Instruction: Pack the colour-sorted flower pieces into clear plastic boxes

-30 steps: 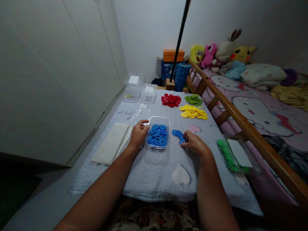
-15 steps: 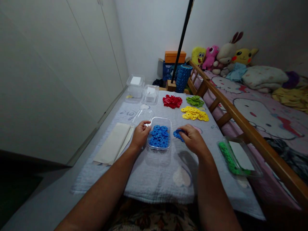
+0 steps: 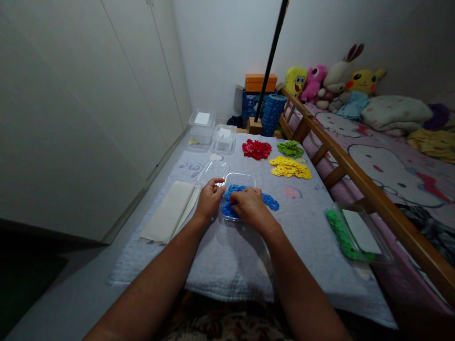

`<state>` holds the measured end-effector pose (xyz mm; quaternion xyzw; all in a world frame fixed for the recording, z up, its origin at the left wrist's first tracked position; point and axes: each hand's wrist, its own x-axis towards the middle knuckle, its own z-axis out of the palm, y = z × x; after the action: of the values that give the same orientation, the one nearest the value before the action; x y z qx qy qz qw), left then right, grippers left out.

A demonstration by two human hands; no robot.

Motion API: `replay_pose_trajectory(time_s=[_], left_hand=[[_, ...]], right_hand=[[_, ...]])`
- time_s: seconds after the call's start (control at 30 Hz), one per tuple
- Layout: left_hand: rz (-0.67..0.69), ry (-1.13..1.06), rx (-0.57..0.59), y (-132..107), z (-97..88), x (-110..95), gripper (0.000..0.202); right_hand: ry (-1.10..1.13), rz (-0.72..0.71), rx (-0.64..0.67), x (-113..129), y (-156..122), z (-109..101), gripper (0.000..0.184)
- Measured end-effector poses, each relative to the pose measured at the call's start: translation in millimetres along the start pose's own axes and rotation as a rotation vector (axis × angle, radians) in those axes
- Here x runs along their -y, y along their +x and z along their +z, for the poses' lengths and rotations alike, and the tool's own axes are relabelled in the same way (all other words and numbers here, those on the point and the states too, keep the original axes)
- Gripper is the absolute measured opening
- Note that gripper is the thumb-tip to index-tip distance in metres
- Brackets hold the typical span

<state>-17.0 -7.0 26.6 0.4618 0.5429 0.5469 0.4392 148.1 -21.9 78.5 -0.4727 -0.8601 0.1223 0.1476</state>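
Note:
My left hand [image 3: 209,201] is closed on the left rim of a clear plastic container [image 3: 237,220]. Inside it lie many blue snowflake discs [image 3: 227,208]. Over the container, my right hand [image 3: 250,203] has its fingers bent and pinched down among the blue discs; its palm hides what exactly lies between the fingertips. A few more blue discs [image 3: 272,202] rest on the cloth just right of the container. Behind my left hand is a clear lid [image 3: 212,171], lying flat.
Red [image 3: 256,149], light green [image 3: 290,149] and yellow disc piles [image 3: 289,168] lie at the back right. Clear boxes [image 3: 202,127] stand at the back left. Folded beige cloth [image 3: 168,210] is at left, a box of green pieces [image 3: 355,234] at right, beside the wooden bed rail [image 3: 341,166].
My right hand has moved left with blue discs, from the small pile on the cloth to inside the container. The left hand keeps its place on the rim.

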Motion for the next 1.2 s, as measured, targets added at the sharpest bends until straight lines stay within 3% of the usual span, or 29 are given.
replay_pose_trajectory(time_s=[0.13,0.3,0.43,0.53,0.67,0.9,1.07,1.2], left_hand=[[-0.02,-0.028,0.002,-0.1,1.2,2.6,0.038],[-0.028,-0.041,-0.001,-0.9,2.0,4.1,0.037],[-0.043,-0.054,-0.006,-1.0,1.8,4.9,0.038],[-0.051,-0.064,-0.005,-0.7,1.7,5.5,0.038],[-0.039,-0.053,-0.002,-1.1,1.9,4.1,0.038],[-0.041,-0.061,-0.009,-3.5,3.4,-0.1,0.039],[-0.055,-0.042,0.009,-4.1,3.4,-2.0,0.043],[-0.057,-0.04,0.022,-3.9,3.9,-0.6,0.043]], right_hand=[[0.164,0.084,-0.099,-21.6,-3.9,-18.8,0.015],[0.314,0.278,-0.152,-79.7,-25.1,-44.2,0.01],[0.216,0.423,-0.084,-121.9,-43.6,-30.1,0.023],[0.161,0.444,-0.068,-139.2,-51.1,-10.2,0.025],[0.187,0.422,-0.091,-148.6,-51.9,1.5,0.015],[0.425,0.488,-0.107,-155.3,-48.8,-2.8,0.011],[0.524,0.466,-0.279,-149.1,-46.8,-7.2,0.016],[0.676,0.408,-0.499,-126.0,-38.8,-8.5,0.02]])
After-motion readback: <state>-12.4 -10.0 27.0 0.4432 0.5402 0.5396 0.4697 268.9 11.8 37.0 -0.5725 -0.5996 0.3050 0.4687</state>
